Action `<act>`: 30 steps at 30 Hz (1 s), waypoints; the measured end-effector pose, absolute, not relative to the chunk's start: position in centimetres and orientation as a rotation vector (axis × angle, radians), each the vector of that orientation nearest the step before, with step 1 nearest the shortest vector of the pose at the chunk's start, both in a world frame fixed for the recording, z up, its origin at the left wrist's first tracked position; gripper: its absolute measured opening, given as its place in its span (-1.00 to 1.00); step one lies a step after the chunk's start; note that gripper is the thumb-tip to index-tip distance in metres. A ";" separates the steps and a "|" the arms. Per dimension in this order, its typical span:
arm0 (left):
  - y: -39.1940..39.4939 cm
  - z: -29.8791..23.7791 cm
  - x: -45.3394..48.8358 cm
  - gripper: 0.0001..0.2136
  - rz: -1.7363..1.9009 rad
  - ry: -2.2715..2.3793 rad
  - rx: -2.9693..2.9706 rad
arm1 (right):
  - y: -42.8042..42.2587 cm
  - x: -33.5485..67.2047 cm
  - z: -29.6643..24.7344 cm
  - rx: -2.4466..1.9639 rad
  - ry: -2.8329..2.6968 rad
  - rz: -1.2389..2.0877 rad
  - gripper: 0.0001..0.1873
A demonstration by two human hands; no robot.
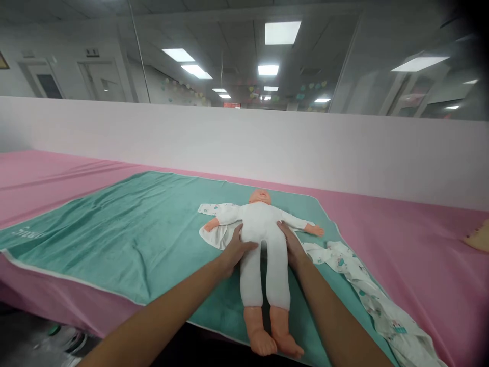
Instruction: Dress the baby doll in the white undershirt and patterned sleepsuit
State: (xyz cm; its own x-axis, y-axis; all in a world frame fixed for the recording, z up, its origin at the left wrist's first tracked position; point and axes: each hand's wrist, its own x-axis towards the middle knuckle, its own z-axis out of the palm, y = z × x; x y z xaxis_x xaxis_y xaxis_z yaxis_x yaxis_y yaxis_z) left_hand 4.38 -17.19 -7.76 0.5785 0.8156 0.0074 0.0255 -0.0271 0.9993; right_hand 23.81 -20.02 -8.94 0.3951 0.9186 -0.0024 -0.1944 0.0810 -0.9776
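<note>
A baby doll in a white body suit lies on its back on a teal towel. Its head points away from the person, its arms are stretched out to both sides, and its bare feet reach the near edge of the towel. The towel is spread on a worktop with a pink cover. The person's left hand rests against one side of the doll at the waist. Its fingers are stretched out and lie close together along the torso, while the thumb is spread away from them and lies across the front of the hip. The right hand touches the opposite side of the doll at the same height, also with fingers straight and pressed together, pointing toward the armpit. It is not possible to tell if any fingertip goes under the doll. A white printed cloth lies crumpled on the towel just beside the right forearm and runs to the near corner. A part of similar cloth shows under the doll's arm near the left hand. Behind the worktop stands a low white partition.
</note>
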 end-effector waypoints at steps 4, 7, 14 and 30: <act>-11.7 -5.1 4.5 -0.52 1.167 1.170 2.125 | -20.5 25.0 -8.5 -1.269 -0.780 0.977 -0.40; -6.4 -4.7 3.7 -0.60 1.120 1.292 2.382 | -21.6 25.9 -8.0 -1.615 -0.942 0.615 -0.56; -1.1 -8.5 1.7 -0.70 0.894 1.398 2.316 | -21.4 22.4 -4.6 -1.753 -1.157 -0.116 -0.69; 1.2 -9.6 -0.3 -0.90 0.771 1.173 1.895 | -6.6 12.6 -3.4 -1.831 -2.558 0.100 -0.53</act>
State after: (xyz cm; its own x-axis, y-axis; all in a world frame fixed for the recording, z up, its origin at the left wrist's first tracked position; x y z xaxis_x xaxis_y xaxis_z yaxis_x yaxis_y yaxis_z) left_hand -0.34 1.18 -9.57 0.3948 0.9135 0.0982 0.4522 -0.2862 0.8448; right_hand 12.62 -6.62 -3.40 -0.3231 0.9455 -0.0414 0.9458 0.3210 -0.0487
